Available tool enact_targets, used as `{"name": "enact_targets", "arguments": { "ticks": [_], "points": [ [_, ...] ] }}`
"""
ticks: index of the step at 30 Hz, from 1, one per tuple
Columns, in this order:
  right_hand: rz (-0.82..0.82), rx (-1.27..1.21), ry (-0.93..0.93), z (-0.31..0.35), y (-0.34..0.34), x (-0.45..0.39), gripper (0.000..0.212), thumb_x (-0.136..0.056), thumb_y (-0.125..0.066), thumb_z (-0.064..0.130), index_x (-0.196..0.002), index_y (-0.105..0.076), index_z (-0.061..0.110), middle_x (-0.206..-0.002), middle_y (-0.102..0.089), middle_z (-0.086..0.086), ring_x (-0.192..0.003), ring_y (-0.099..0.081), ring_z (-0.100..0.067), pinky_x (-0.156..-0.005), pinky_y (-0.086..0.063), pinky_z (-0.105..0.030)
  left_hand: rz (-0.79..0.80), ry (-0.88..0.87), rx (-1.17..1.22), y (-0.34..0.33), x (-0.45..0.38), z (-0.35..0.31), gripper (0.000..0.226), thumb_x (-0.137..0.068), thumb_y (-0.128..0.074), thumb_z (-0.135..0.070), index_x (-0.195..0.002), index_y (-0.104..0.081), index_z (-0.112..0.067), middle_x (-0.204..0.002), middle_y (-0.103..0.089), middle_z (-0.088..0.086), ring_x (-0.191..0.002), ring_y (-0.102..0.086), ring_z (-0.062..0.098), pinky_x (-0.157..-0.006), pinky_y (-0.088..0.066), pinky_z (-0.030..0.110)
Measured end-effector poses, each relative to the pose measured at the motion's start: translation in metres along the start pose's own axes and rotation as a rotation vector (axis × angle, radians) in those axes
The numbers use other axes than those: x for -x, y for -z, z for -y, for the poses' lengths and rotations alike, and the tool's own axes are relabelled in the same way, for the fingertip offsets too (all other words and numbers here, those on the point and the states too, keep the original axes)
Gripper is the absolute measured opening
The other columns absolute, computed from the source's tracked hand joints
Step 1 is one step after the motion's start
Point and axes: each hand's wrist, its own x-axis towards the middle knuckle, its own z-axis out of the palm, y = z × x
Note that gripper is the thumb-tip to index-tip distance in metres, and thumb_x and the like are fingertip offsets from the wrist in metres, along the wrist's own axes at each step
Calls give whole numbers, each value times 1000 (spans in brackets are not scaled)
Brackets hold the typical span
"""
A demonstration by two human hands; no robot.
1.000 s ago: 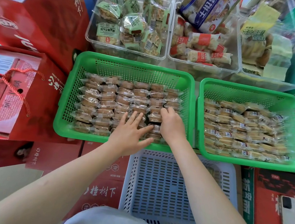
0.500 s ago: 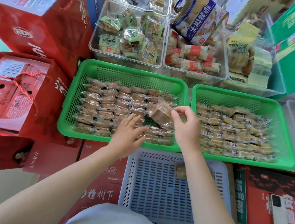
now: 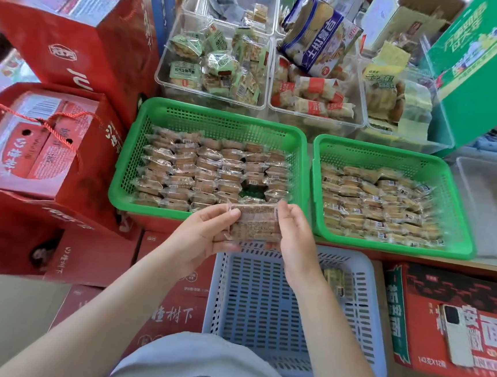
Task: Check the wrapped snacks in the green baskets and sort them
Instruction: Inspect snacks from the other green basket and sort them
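Two green baskets stand side by side, the left basket and the right basket, each filled with rows of clear-wrapped brown snacks. A gap shows in the left basket's front right rows. My left hand and my right hand together hold one wrapped snack by its two ends, printed side up, above the front rim of the left basket. Below my hands sits a pale blue basket with one wrapped snack inside, partly hidden by my right forearm.
Clear bins of other wrapped snacks stand behind the green baskets. Red gift boxes crowd the left side. A green carton leans at the back right. A phone lies on a red box at the right.
My right hand lifted a snack out of the left basket and brought it toward me. My left hand left the basket and took hold of the snack's other end.
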Motion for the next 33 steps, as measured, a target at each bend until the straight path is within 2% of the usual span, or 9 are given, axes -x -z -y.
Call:
{"name": "enact_targets", "arguments": {
  "ticks": [5,11,14,17,20,24,27,30,33],
  "points": [
    [-92,132,201,-1,-2,17,33,-106,-45,32,-76,-48,20,-60,-35,11,-55,-33,-8,-56,-31,-25,-76,21,128,3,19,13,39,-85,-70,-25,-123,-68,-15,-117,-74,10,-99,-72,22,-71,-62,29],
    [-104,257,374,-6,-6,33,29,-106,-48,20,-81,-52,5,-62,-39,4,-54,-35,-5,-54,-32,-18,-262,57,188,12,33,22,19,-87,-71,-12,-104,-71,-7,-91,-77,7,-77,-74,15,-66,-61,29],
    [-103,239,357,-6,-4,37,31,-104,-52,24,-83,-56,2,-56,-40,9,-50,-34,-5,-51,-31,-19,-251,44,157,17,39,22,5,-90,-70,-10,-93,-68,-7,-86,-73,10,-73,-69,16,-62,-60,26],
    [-119,175,236,-11,1,37,33,-102,-55,34,-83,-60,8,-51,-37,9,-48,-33,-10,-50,-31,-23,-189,-32,36,18,45,21,6,-95,-66,-9,-90,-63,-8,-85,-72,13,-73,-68,19,-61,-60,25],
    [-117,-6,67,-18,1,38,30,-96,-62,45,-77,-64,23,-75,-49,-11,-67,-43,-24,-60,-37,-36,-144,-114,-67,16,52,19,6,-97,-64,-10,-95,-58,-9,-92,-70,17,-77,-70,27,-67,-59,32],
    [-116,-116,-53,-21,-5,43,32,-100,-58,38,-70,-65,31,-81,-47,-14,-60,-44,-21,-46,-38,-25,-137,-169,-150,16,57,20,7,-100,-60,-11,-98,-54,-9,-91,-70,17,-73,-70,28,-66,-58,36],
    [-126,-121,-44,-21,-9,45,33,-100,-57,40,-68,-64,33,-78,-48,-14,-59,-46,-20,-47,-39,-23,-146,-179,-189,18,60,20,5,-102,-57,-13,-102,-53,-9,-88,-70,14,-66,-69,23,-60,-56,33],
    [-129,-56,18,-23,-11,45,31,-100,-56,42,-73,-62,30,-77,-46,-12,-64,-39,-25,-54,-35,-32,-150,-186,-211,20,61,20,4,-104,-54,-13,-104,-53,-9,-86,-69,12,-64,-68,23,-57,-54,31],
    [-128,108,139,-24,-12,45,33,-104,-50,38,-80,-57,15,-56,-34,3,-53,-32,-19,-52,-29,-29,-165,-195,-243,23,61,22,5,-105,-51,-15,-102,-51,-11,-81,-67,8,-63,-65,22,-54,-51,30]
  ]
}}
